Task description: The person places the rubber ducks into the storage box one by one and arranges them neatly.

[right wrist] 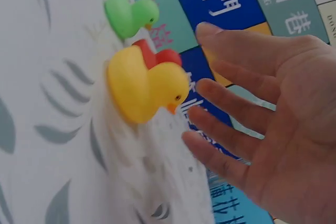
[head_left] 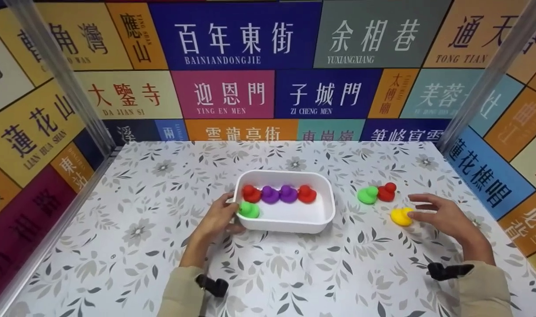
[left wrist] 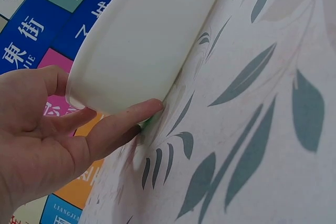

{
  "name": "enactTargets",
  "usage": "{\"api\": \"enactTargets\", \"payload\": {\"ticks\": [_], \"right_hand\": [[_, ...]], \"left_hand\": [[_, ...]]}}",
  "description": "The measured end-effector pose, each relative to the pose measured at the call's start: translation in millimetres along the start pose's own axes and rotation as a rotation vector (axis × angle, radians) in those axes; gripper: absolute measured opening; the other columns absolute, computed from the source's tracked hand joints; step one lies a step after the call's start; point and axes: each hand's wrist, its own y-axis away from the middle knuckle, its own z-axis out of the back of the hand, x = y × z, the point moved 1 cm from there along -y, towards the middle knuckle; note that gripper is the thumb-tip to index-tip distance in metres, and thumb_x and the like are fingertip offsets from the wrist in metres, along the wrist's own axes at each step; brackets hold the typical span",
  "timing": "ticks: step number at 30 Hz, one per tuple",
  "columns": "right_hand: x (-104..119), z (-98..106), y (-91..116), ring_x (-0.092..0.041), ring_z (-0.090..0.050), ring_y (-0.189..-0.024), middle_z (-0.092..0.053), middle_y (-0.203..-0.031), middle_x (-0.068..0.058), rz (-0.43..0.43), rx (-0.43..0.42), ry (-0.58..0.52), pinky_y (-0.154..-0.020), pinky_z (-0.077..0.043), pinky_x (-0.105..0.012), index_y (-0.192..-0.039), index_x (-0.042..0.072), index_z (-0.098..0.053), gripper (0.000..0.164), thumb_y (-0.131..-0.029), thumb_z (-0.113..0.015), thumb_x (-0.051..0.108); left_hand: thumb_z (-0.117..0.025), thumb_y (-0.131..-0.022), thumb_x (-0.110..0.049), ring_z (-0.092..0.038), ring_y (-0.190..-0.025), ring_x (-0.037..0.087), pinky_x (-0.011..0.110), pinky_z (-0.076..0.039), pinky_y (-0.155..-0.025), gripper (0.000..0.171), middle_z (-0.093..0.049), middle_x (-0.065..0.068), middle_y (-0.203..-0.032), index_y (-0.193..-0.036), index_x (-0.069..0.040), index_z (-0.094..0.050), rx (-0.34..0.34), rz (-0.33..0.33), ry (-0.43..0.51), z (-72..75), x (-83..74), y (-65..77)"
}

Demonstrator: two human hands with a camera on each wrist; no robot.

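Note:
My left hand [head_left: 217, 215] holds the left end of a white plastic box [head_left: 290, 226], its fingers and thumb round the rim and wall. In the left wrist view the hand [left wrist: 58, 135] lies against the box's outer side [left wrist: 136, 40]. Inside the box are red ducks [head_left: 306, 194], purple ducks [head_left: 288, 194] and a green duck [head_left: 249, 210]. My right hand [head_left: 442, 215] is beside a yellow duck [head_left: 401, 216] on the table. In the right wrist view its spread fingers [right wrist: 226, 100] are apart from the yellow duck [right wrist: 142, 85] and hold nothing.
A second green duck [head_left: 367, 195] and another red duck [head_left: 386, 192] sit together right of the box, behind the yellow one. The table [head_left: 294, 273] has a leaf-patterned cover. Panels with printed street names [head_left: 233, 94] stand at the back and both sides.

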Motion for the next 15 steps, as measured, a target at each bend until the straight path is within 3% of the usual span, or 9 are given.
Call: {"api": "enactTargets", "payload": {"ticks": [4, 11, 15], "right_hand": [[-15, 1, 4, -0.05, -0.041, -0.134, -0.033, -0.156, -0.03, -0.015, 0.071, 0.018, -0.1, -0.053, -0.056, -0.155, 0.01, -0.035, 0.081, -0.092, -0.067, 0.05], [-19, -5, 2, -0.041, -0.053, -0.125, -0.042, -0.15, -0.031, -0.034, 0.075, 0.021, -0.085, -0.056, -0.028, -0.15, 0.011, -0.045, 0.071, -0.093, -0.068, 0.046], [-13, -8, -3, -0.035, -0.056, -0.118, -0.047, -0.147, -0.03, -0.073, 0.065, 0.017, -0.083, -0.056, -0.025, -0.147, 0.012, -0.049, 0.071, -0.09, -0.069, 0.05]], "left_hand": [[-0.046, -0.099, -0.011, -0.064, -0.115, 0.038, 0.04, -0.066, -0.074, 0.056, -0.053, 0.03, -0.138, -0.154, -0.005, -0.035, 0.014, -0.012, 0.018, -7.5, 0.3, -2.8], [-0.046, -0.1, -0.013, -0.064, -0.116, 0.038, 0.039, -0.066, -0.076, 0.056, -0.053, 0.029, -0.138, -0.154, -0.006, -0.035, 0.008, 0.003, -0.006, -5.9, 0.6, -2.6], [-0.046, -0.099, -0.012, -0.064, -0.113, 0.037, 0.04, -0.066, -0.077, 0.056, -0.053, 0.029, -0.137, -0.154, -0.006, -0.035, 0.0, 0.009, 0.003, -1.0, 0.7, 0.1]]}}
